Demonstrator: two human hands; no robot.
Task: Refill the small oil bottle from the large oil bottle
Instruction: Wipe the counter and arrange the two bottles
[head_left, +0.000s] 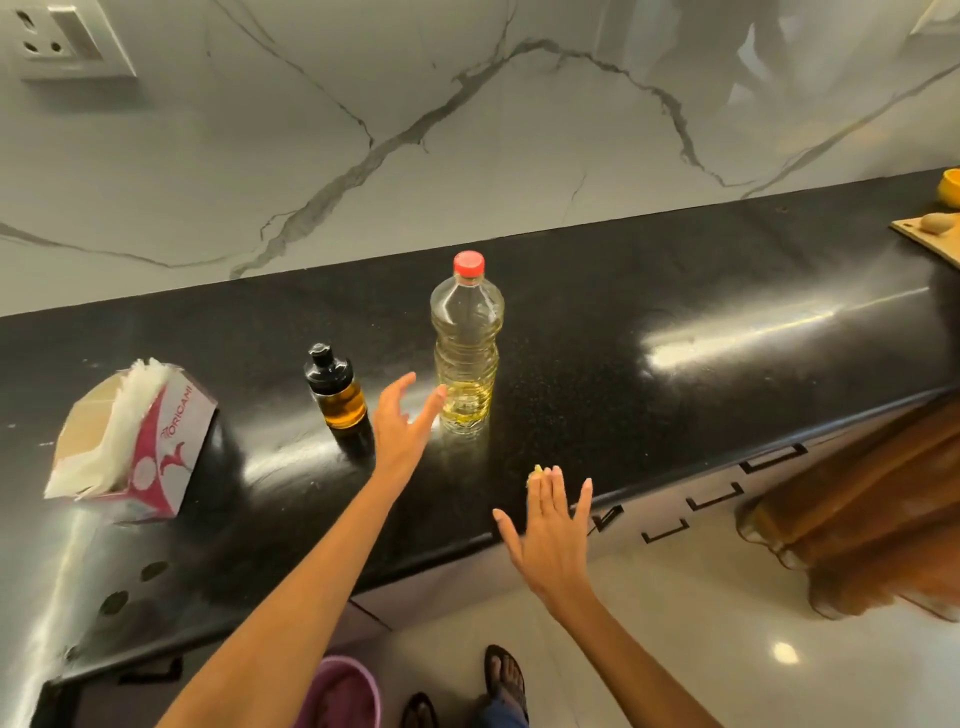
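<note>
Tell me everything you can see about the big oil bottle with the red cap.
The large oil bottle is clear ribbed plastic with a red screw cap still on. It stands upright on the black countertop, to the right of the small dark bottle. Pale yellow oil fills only its lower part. The left hand reaches toward it, open, fingertips at its side; contact is unclear.

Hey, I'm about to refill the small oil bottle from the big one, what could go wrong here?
The left hand reaches in open between the two bottles; a careless sweep might tip the tall large bottle. The small bottle looks narrow-necked, so oil may spill on the counter. Both caps are on.
</note>
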